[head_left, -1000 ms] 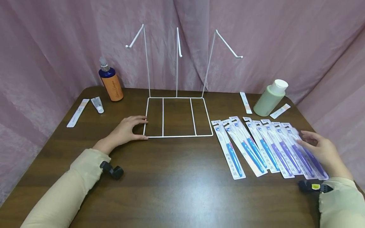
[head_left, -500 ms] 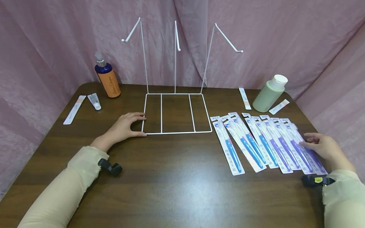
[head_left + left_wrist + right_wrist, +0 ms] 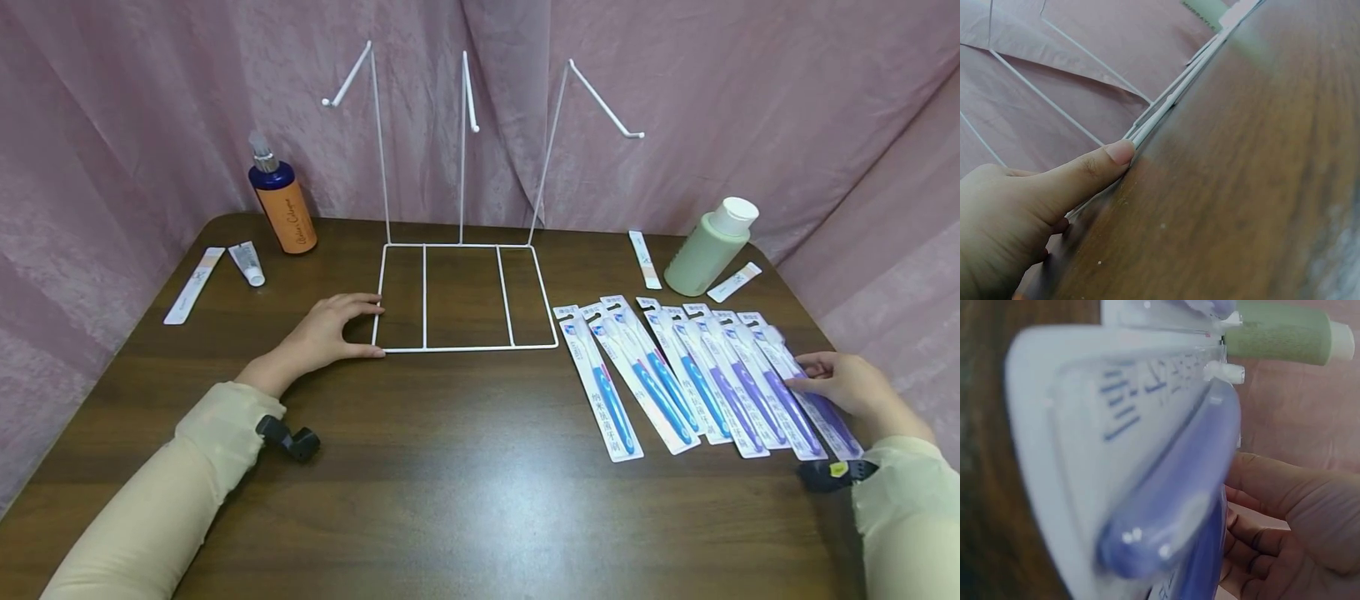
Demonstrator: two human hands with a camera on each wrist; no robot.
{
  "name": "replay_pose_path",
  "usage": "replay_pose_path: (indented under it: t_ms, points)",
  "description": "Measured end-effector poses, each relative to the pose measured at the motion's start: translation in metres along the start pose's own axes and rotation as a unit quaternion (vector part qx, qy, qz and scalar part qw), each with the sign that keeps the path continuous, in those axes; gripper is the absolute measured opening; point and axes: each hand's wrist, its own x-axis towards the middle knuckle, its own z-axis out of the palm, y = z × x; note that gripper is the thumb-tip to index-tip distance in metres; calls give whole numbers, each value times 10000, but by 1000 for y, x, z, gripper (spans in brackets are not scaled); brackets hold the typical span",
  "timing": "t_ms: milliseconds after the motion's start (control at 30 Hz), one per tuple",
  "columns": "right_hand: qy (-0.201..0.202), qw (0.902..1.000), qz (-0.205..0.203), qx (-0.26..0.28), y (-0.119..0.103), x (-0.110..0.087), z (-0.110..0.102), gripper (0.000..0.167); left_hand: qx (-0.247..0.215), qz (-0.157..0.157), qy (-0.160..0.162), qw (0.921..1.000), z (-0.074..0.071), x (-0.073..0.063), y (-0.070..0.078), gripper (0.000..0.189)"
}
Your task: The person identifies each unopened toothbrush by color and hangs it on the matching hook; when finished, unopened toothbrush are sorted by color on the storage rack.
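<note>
A white rack (image 3: 461, 245) stands at 12 o'clock before mauve curtains (image 3: 225, 83) on a brown, wood-grained table (image 3: 450, 467), with blue and purple toothbrushes (image 3: 703, 393) toward 4, a navy-and-orange bottle (image 3: 286, 215) at 10 and a white-capped, pale-green bottle (image 3: 703, 258) near 3.

Soft, even light of middling brightness fills the head view; a pale glare blooms on the table (image 3: 517, 525), near middle, with dim shadow beside the right sleeve (image 3: 903, 517). Wide-angle stretch leans the orange bottle (image 3: 285, 212) and green bottle (image 3: 707, 252) outward. The left wrist view is hazy, its table grain soft. In the right wrist view, the purple brush (image 3: 1175, 481) blurs, dotted with highlights.
</note>
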Motion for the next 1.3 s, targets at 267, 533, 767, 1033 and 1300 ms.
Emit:
replay_pose_path:
  t_ms: [267,533,767,1033,1300]
  points:
    - [-362,9993,-35,99,3,7,-6,60,-4,-3,19,10000,-1,-1,2,70]
    - [-193,9993,-28,312,8,3,-2,59,2,46,48,10000,-1,-1,3,70]
    - [-24,9981,3,621,10,-2,2,53,-8,60,58,10000,0,-1,1,70]
    - [574,9973,100,456,5,-11,1,47,-8,119,120,9999,2,0,0,70]
    - [1125,9921,204,507,-9,-13,-17,48,-16,116,158,9998,1,-1,0,69]
